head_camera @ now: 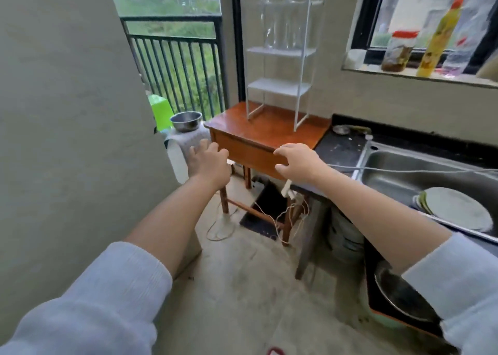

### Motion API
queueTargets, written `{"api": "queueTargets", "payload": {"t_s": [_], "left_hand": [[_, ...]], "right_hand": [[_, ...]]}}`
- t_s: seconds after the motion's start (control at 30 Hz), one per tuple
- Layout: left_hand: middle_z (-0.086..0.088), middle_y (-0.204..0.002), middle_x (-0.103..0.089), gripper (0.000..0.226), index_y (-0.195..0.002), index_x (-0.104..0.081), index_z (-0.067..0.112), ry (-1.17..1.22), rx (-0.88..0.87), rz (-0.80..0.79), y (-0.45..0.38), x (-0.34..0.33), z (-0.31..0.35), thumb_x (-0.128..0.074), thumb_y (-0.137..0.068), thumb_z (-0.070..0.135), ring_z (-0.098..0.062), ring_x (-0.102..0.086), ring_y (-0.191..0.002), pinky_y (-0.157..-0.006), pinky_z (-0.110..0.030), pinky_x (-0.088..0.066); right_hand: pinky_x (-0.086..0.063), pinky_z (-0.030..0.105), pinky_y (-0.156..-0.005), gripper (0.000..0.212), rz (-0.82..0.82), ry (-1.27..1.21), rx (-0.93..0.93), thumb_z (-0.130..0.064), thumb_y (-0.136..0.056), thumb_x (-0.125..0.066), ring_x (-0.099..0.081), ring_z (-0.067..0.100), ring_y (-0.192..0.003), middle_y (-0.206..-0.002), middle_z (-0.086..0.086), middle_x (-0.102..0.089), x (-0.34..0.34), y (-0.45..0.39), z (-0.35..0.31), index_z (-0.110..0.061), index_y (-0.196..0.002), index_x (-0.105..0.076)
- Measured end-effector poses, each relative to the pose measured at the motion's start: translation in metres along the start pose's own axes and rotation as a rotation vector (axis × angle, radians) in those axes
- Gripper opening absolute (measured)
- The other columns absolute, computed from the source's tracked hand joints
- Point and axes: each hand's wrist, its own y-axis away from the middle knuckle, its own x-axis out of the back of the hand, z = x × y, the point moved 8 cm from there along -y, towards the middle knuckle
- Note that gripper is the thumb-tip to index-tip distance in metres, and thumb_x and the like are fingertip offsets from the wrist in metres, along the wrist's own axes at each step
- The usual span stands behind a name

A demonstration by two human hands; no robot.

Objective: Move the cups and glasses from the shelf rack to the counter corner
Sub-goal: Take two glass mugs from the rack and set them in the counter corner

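Observation:
A white wire shelf rack stands on a small wooden table against the wall. Clear glasses stand on its upper shelves, blurred and hard to count; its two lower shelves hold nothing. The black counter corner lies just right of the table, beside the sink. My left hand and my right hand are stretched out in front of the table's near edge, well below the glasses. Both hands hold nothing and their fingers are loosely curled and apart.
A steel sink with a plate lies at right; a cable crosses it. A jar and a yellow bottle stand on the window sill. A steel bowl sits left of the table. A grey wall fills the left.

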Motion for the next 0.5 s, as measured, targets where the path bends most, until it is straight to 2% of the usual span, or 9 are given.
{"api": "queueTargets", "payload": {"t_s": [0.23, 0.5], "left_hand": [[-0.008, -0.135, -0.049, 0.035, -0.118, -0.056, 0.016, 0.0, 0.023, 0.026, -0.166, -0.002, -0.018, -0.044, -0.085, 0.02, -0.029, -0.035, -0.128, -0.1, -0.04, -0.032], [-0.008, -0.138, -0.047, 0.037, -0.123, -0.054, 0.015, 0.041, -0.006, -0.012, -0.32, -0.03, -0.039, -0.044, -0.087, 0.021, -0.028, -0.033, -0.132, -0.104, -0.043, -0.032]], "right_hand": [[-0.038, 0.045, -0.108, 0.046, 0.033, -0.095, -0.019, -0.02, -0.087, -0.047, -0.042, 0.029, -0.13, -0.141, 0.011, -0.048, 0.028, -0.165, 0.034, -0.009, -0.132, -0.046], [-0.039, 0.044, -0.107, 0.045, 0.05, -0.125, -0.061, -0.017, -0.087, -0.049, -0.044, 0.03, -0.129, -0.139, 0.014, -0.05, 0.014, -0.308, 0.063, -0.005, -0.13, -0.048]]}}
